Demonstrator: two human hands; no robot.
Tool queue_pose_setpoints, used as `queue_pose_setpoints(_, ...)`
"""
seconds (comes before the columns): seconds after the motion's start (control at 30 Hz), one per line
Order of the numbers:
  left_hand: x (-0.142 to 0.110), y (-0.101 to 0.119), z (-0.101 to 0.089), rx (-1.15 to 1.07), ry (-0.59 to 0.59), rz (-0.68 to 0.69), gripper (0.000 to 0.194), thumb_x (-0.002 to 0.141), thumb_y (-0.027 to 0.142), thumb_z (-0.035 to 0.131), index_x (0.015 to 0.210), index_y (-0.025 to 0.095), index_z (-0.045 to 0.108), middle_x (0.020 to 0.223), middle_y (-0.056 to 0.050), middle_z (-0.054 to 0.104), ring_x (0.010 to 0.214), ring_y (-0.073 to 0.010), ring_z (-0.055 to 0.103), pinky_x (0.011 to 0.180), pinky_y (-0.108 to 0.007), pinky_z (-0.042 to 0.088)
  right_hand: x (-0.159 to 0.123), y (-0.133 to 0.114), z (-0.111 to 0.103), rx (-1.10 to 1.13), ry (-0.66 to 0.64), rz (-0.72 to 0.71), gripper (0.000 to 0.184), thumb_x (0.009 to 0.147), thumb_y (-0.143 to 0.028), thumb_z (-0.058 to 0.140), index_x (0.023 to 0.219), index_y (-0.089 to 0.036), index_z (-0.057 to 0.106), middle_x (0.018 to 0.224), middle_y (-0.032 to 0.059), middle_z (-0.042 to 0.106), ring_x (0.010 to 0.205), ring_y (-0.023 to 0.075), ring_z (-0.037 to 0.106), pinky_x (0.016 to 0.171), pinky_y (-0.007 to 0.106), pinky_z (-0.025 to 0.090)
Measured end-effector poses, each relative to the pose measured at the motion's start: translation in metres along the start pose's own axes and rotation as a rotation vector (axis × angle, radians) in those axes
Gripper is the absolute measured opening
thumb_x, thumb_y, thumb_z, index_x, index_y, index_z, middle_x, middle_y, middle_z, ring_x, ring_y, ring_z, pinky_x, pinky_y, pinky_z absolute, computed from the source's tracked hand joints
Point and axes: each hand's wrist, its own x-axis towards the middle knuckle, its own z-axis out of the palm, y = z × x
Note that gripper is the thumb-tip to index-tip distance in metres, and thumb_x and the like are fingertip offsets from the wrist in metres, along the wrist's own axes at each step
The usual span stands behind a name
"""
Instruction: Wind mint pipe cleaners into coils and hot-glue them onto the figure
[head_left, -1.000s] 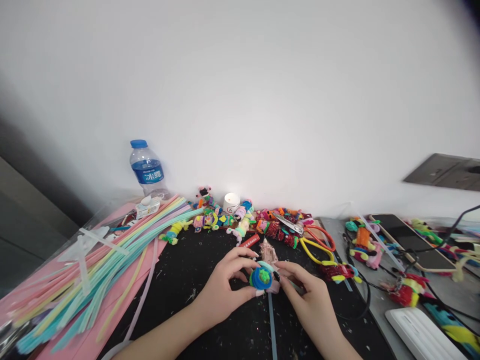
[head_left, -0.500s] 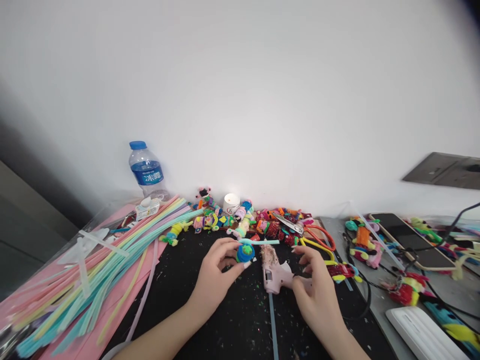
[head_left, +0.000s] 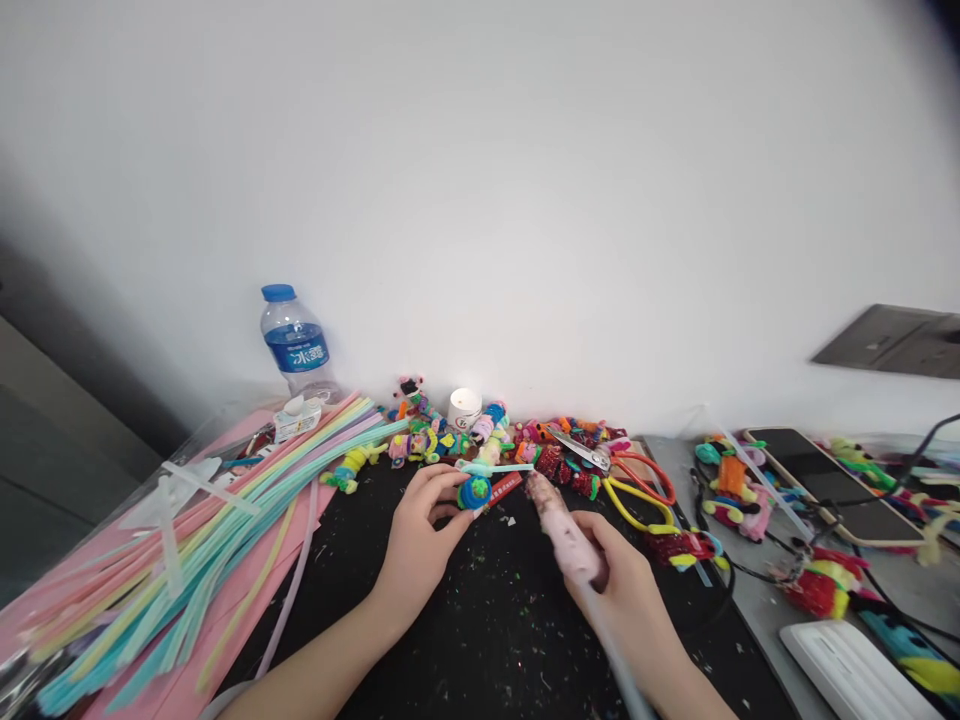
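Observation:
Between the thumb and fingers of my left hand (head_left: 425, 525) is a small blue and green pipe-cleaner piece (head_left: 475, 492). A light blue stem (head_left: 506, 468) sticks out to the right from its top. My right hand (head_left: 619, 575) is wrapped round the handle of a pale pink glue gun (head_left: 571, 548), whose stained nozzle points up and away from me. A translucent glue stick (head_left: 619, 655) trails from the gun's rear. Just behind the blue piece, a red strip with pale lettering (head_left: 504, 490) lies on the black mat (head_left: 480, 620).
Several pipe-cleaner figures (head_left: 431, 440) line the wall, with a white paper cup (head_left: 465, 403) and scissors (head_left: 637, 490) among them. Pastel pipe cleaners (head_left: 225, 530) and a water bottle (head_left: 296, 345) are at left. A phone (head_left: 832, 485), cables and a white block (head_left: 855, 670) lie right.
My right hand has lifted the glue gun off the mat and turned it upward. My left hand has shifted slightly left with the blue and green piece, uncovering the red strip.

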Motion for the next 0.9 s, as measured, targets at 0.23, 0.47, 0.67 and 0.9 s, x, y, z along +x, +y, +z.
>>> queue_pose_setpoints(0.23, -0.005, 0.008, 0.002, 0.067, -0.075, 0.101, 0.025, 0.073, 0.01, 0.056, 0.095, 0.021, 0.062, 0.11, -0.005, 0.049, 0.091, -0.0183, 0.058, 0.073, -0.03, 0.056, -0.004, 0.005, 0.004, 0.262, -0.045, 0.012, 0.024, 0.067, -0.028, 0.062, 0.087, -0.015, 0.071, 0.089, 0.0093, 0.073, 0.082, 0.0283, 0.067, 0.069, 0.035, 0.055)
queue_pose_setpoints(0.47, -0.01, 0.01, 0.003, 0.125, -0.112, 0.149, 0.03, 0.073, 0.005, 0.054, 0.096, 0.022, 0.062, 0.109, -0.005, 0.05, 0.092, -0.0184, 0.057, 0.074, -0.03, 0.055, -0.007, -0.001, 0.009, 0.275, 0.017, 0.013, 0.02, 0.067, -0.029, 0.062, 0.08, -0.018, 0.073, 0.079, 0.0069, 0.074, 0.071, 0.0266, 0.068, 0.064, 0.034, 0.056)
queue_pose_setpoints(0.67, -0.01, 0.011, 0.003, 0.149, -0.121, 0.152, 0.03, 0.072, 0.004, 0.055, 0.095, 0.022, 0.062, 0.109, -0.005, 0.051, 0.087, -0.0172, 0.059, 0.074, -0.029, 0.055, -0.007, 0.003, 0.009, 0.215, 0.042, -0.02, 0.019, 0.067, -0.029, 0.062, 0.077, -0.017, 0.072, 0.074, 0.0069, 0.073, 0.07, 0.0264, 0.068, 0.066, 0.033, 0.056)
queue_pose_setpoints(0.9, -0.01, 0.012, 0.003, 0.164, -0.13, 0.171, 0.029, 0.073, 0.005, 0.055, 0.095, 0.022, 0.061, 0.109, -0.006, 0.052, 0.089, -0.0181, 0.058, 0.074, -0.03, 0.054, -0.005, 0.001, 0.006, 0.164, 0.007, -0.067, 0.018, 0.069, -0.028, 0.058, 0.075, -0.017, 0.072, 0.076, 0.0077, 0.074, 0.069, 0.0265, 0.068, 0.062, 0.033, 0.055)
